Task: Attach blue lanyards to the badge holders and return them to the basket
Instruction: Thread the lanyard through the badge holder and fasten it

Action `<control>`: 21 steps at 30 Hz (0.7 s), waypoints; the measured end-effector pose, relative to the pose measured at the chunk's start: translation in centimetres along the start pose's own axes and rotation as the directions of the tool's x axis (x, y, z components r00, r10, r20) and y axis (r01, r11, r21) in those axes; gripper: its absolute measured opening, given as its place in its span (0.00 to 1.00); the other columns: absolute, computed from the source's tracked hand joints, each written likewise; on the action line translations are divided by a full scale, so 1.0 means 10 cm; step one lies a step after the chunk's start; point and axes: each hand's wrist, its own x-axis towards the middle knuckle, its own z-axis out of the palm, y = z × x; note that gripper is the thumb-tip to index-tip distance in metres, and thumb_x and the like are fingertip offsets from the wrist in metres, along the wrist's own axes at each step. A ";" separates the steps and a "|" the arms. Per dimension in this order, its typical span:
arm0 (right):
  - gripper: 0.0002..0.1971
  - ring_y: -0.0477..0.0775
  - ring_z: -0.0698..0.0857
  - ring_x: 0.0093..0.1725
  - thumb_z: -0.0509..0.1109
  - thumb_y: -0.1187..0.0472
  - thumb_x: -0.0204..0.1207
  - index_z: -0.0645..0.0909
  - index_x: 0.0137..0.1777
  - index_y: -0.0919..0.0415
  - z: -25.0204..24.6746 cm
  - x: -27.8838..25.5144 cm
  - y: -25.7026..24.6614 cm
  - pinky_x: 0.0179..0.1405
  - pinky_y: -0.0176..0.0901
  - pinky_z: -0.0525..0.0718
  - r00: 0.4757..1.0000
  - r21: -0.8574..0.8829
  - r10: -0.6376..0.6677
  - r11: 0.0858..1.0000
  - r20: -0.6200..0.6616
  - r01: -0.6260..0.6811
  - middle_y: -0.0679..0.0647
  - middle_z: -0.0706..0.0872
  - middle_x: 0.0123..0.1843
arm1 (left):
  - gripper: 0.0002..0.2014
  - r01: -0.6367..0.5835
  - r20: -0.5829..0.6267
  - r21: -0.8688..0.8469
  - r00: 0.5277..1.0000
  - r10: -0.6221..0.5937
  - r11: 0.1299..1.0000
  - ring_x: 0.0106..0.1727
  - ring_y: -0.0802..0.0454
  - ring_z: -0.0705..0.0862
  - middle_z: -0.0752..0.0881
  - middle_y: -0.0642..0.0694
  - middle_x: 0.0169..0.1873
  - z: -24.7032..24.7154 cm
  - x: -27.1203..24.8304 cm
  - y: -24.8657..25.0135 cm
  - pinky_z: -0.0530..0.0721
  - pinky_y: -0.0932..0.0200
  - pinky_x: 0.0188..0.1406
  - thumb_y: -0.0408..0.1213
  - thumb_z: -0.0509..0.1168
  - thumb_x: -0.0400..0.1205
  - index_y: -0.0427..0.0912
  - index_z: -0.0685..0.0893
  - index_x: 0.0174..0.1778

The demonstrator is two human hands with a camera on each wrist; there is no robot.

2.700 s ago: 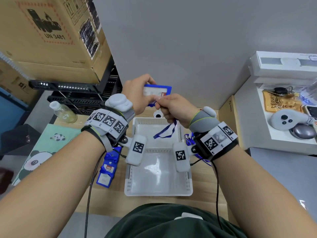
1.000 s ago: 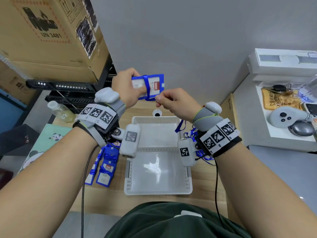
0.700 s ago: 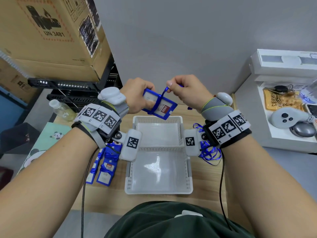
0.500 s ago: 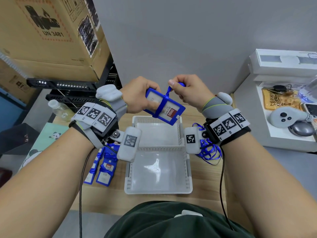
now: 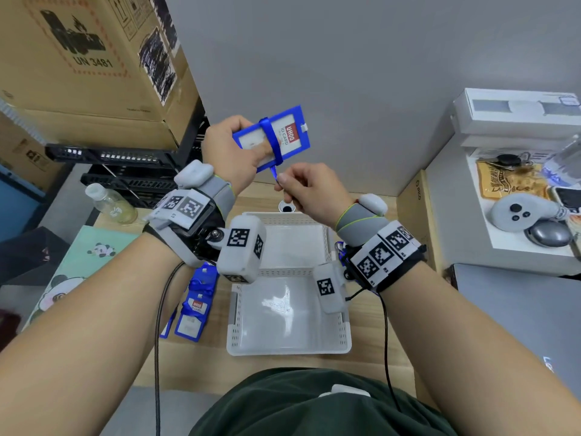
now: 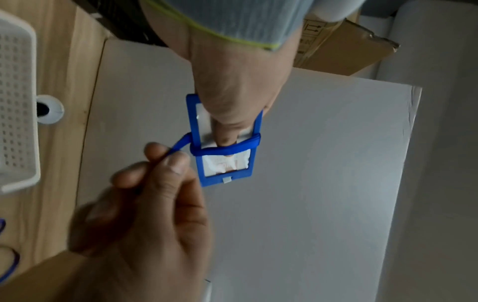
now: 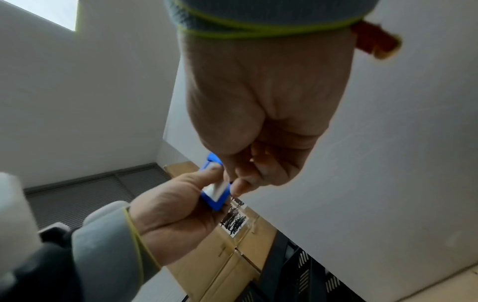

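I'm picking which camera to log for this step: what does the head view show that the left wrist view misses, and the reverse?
Only the head view shows the spare blue badge holders lying left of the white perforated plastic basket, and the held holder's red-labelled card face.

Only the left wrist view shows the lanyard crossing the holder's other face.

Both show the left hand holding the blue rectangular badge holder while the right hand pinches the blue lanyard wrapped around it.
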 end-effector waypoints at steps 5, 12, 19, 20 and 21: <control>0.09 0.49 0.82 0.25 0.68 0.62 0.82 0.84 0.42 0.64 -0.04 0.04 -0.12 0.26 0.47 0.85 0.999 -0.011 -0.024 1.000 -0.021 0.024 0.53 0.88 0.32 | 0.11 -0.028 0.049 0.245 0.999 0.017 0.969 0.34 0.56 0.82 0.85 0.54 0.33 -0.04 -0.03 -0.07 0.81 0.59 0.35 0.43 0.79 0.67 0.52 0.87 0.42; 0.12 0.52 0.81 0.25 0.71 0.58 0.80 0.83 0.35 0.61 -0.13 0.11 -0.10 0.25 0.42 0.78 0.988 0.071 0.055 0.996 -0.147 -0.045 0.55 0.87 0.30 | 0.14 -0.260 0.334 0.366 0.933 0.135 0.894 0.46 0.49 0.83 0.87 0.49 0.46 0.02 -0.10 0.02 0.78 0.57 0.45 0.44 0.68 0.81 0.47 0.83 0.63; 0.15 0.52 0.81 0.25 0.70 0.58 0.80 0.85 0.38 0.69 -0.18 0.11 -0.07 0.25 0.39 0.76 0.981 0.031 0.069 0.997 -0.182 -0.065 0.55 0.88 0.31 | 0.16 -0.252 0.471 0.242 0.875 0.114 0.937 0.45 0.54 0.89 0.90 0.51 0.42 0.00 -0.12 0.09 0.87 0.49 0.50 0.40 0.77 0.73 0.49 0.87 0.56; 0.15 0.52 0.81 0.24 0.69 0.57 0.80 0.85 0.38 0.70 -0.18 0.10 -0.08 0.26 0.38 0.76 0.982 0.018 0.062 0.998 -0.178 -0.060 0.54 0.88 0.31 | 0.15 -0.256 0.450 0.255 0.885 0.120 0.932 0.44 0.53 0.89 0.90 0.51 0.41 0.01 -0.12 0.09 0.87 0.49 0.49 0.40 0.77 0.73 0.50 0.87 0.55; 0.15 0.51 0.81 0.24 0.69 0.57 0.81 0.85 0.39 0.70 -0.17 0.10 -0.08 0.26 0.37 0.75 0.984 0.008 0.058 0.998 -0.170 -0.057 0.53 0.88 0.31 | 0.13 -0.260 0.428 0.271 0.895 0.126 0.927 0.43 0.53 0.89 0.90 0.50 0.40 0.01 -0.12 0.08 0.87 0.49 0.48 0.40 0.77 0.73 0.49 0.88 0.54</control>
